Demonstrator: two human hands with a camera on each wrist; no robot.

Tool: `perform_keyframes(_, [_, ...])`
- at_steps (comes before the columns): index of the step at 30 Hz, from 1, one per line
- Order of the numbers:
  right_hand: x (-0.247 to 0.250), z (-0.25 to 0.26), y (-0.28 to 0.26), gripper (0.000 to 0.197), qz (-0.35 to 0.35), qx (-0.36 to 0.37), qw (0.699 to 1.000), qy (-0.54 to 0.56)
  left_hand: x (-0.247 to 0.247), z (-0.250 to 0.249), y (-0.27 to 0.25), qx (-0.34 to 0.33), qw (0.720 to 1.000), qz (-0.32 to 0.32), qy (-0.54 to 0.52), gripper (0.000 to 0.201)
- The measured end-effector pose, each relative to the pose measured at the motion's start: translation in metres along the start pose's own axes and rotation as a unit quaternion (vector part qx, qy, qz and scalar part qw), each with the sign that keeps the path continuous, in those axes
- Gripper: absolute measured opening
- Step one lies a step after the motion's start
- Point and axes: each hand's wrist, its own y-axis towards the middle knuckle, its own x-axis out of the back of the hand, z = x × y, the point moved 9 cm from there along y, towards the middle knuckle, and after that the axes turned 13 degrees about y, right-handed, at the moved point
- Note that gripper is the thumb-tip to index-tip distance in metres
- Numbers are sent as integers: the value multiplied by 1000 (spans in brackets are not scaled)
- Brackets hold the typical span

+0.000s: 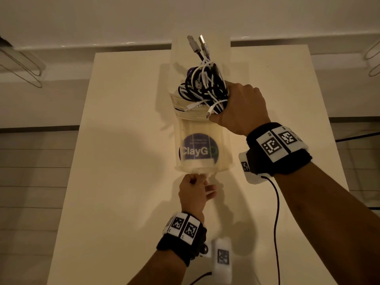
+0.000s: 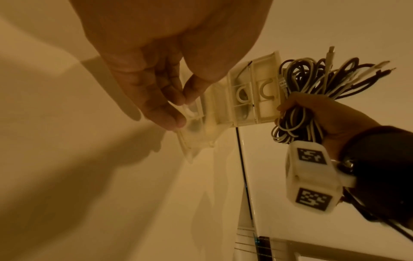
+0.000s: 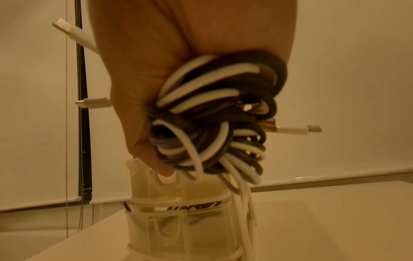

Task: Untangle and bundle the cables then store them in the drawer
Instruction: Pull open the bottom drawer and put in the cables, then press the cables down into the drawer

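Observation:
A translucent plastic drawer (image 1: 202,128) with a round purple sticker is drawn out toward me from its small cabinet (image 1: 178,50) on the white table (image 1: 123,182). My left hand (image 1: 198,178) pinches the drawer's front handle (image 2: 190,113) between thumb and fingers (image 2: 176,109). My right hand (image 1: 226,103) grips a coiled bundle of black, white and purple cables (image 1: 203,87) above the back part of the drawer. Several plugs stick out of the bundle (image 3: 212,114). The right wrist view shows the right hand (image 3: 143,88) just above the drawer unit (image 3: 178,211).
A black lead (image 1: 275,212) hangs from my right wrist device down over the table. Wire racks (image 1: 20,64) stand off the table at the far left and far right. A white wall and ledge (image 1: 123,44) run behind the table.

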Motion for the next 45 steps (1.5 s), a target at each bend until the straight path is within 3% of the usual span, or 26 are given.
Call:
perform_keyframes(14, [-2,-4,-1,49,3,-7,1000,12,23,12,-13,-55,996,-30,63,16])
perform_keyframes(26, [-3,-6,-5,51,-11,11,1000,6,29,-7,-6,-104,990,-46,89,12])
perform_keyframes(36, [-5,-3,-7,52,-11,16,999,36,16,-4,-8,-58,998,-7,-28,7])
perform_keyframes(39, [5,-2,-27,51,-50,23,994,90,22,1,-11,-40,999,-2,0,21])
perform_keyframes(41, [11,-4,-54,46,-77,10,990,116,47,-9,-17,-93,986,-67,118,28])
perform_keyframes(43, [-3,-15,-84,44,-59,-70,977,194,79,-43,-37,-194,949,-164,188,27])
perform_keyframes(45, [-41,-27,-109,39,-17,-175,929,326,89,-89,-62,-302,923,-166,170,33])
